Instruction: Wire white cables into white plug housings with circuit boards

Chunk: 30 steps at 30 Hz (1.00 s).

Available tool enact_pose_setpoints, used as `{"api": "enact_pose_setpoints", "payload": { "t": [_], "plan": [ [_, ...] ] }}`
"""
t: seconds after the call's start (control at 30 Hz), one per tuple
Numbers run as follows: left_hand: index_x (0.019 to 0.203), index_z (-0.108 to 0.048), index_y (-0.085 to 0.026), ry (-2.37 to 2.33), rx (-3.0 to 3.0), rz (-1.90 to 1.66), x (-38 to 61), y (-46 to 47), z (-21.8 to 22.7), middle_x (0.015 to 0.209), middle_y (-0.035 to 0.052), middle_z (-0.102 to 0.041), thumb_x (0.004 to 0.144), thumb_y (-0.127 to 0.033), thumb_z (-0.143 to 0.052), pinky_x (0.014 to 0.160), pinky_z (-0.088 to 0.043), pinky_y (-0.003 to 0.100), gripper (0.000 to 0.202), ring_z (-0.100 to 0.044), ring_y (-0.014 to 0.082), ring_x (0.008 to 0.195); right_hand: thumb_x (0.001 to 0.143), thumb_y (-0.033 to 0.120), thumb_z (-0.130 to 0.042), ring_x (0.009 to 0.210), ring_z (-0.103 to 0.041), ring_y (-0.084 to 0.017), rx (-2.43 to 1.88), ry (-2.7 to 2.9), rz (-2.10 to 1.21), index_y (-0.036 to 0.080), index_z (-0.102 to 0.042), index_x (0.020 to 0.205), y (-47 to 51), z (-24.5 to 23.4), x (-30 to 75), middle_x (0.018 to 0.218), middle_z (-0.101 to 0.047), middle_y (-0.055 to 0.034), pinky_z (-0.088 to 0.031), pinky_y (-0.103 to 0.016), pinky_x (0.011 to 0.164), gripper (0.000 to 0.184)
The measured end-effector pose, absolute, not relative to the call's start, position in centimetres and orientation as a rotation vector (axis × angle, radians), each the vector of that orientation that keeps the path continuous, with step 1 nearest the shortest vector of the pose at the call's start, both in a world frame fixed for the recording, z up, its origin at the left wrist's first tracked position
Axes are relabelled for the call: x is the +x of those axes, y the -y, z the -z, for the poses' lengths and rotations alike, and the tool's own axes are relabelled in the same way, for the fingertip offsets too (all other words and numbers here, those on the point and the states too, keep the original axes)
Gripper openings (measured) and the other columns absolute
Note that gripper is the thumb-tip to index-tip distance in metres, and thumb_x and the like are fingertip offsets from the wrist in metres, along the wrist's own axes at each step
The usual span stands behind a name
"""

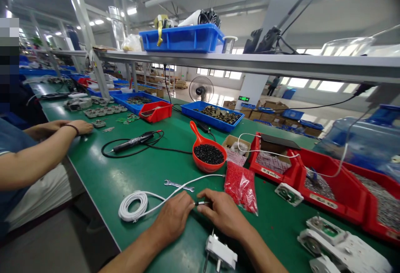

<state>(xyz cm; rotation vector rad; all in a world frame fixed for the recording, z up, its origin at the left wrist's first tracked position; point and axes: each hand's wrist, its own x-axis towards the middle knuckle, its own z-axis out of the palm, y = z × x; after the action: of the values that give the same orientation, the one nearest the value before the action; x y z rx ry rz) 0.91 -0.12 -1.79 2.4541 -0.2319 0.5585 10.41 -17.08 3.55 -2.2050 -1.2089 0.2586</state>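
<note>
Here the white cable's (162, 201) dark stripped end is being pinched between both hands at the worktop's (125, 177) near edge; the left hand (173, 217) and right hand (223, 214) are closing fingers on it. Most cable is lying coiled left, so work seems early; a white plug part (220, 253) is waiting nearer, unfitted.

White cable (134, 204) coiled on green bench, free end (dark-tipped) pinched between hands.

White cable (133, 204), red scoop (204, 148) of black beads, green table (125, 173).
</note>
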Motion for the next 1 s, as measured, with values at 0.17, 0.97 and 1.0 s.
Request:
{"api": "enact_pose_setpoints", "payload": {
  "t": [0.17,0.97,1.0],
  "plan": [
    [0.089,-0.054,-0.016,0.198,2.483,-0.52,0.5,0.4,1.3,0.085,0.0046,-0.054,0.098,-0.022,-0.034,0.074,-0.04,0.028,0.023,-0.051,0.0167,0.081,0.096,0.028,-0.05,0.079,-0.061,-0.014,-2.23,1.302,-0.216,0.021,-0.066,0.088,17.3,-3.9,10.5,0.086,-0.067,0.0006,-0.036,-0.022,0.067,0.018],
    [0.097,-0.065,-0.02,0.08,2.186,-0.166,1.0,-0.6,0.2,0.086,-0.002,-0.064,0.09,-0.03,-0.052,0.071,-0.04,0.021,0.018,-0.057,0.0122,0.078,0.095,0.033,-0.05,0.08,-0.058,-0.015,-2.47,1.05,0.163,0.022,-0.062,0.094,21.2,-4.8,13.4,0.087,-0.064,-0.0002,-0.037,-0.025,0.068,0.016],
    [0.102,-0.064,-0.022,0.079,2.188,-0.175,0.9,-0.6,0.2,0.09,-0.0019,-0.065,0.088,-0.029,-0.054,0.073,-0.041,0.021,0.018,-0.058,0.0125,0.081,0.094,0.033,-0.051,0.078,-0.059,-0.015,-2.575,0.926,0.201,0.021,-0.062,0.091,22.2,-4.9,13.8,0.085,-0.064,-0.0002,-0.036,-0.026,0.066,0.016]
  ]
}}
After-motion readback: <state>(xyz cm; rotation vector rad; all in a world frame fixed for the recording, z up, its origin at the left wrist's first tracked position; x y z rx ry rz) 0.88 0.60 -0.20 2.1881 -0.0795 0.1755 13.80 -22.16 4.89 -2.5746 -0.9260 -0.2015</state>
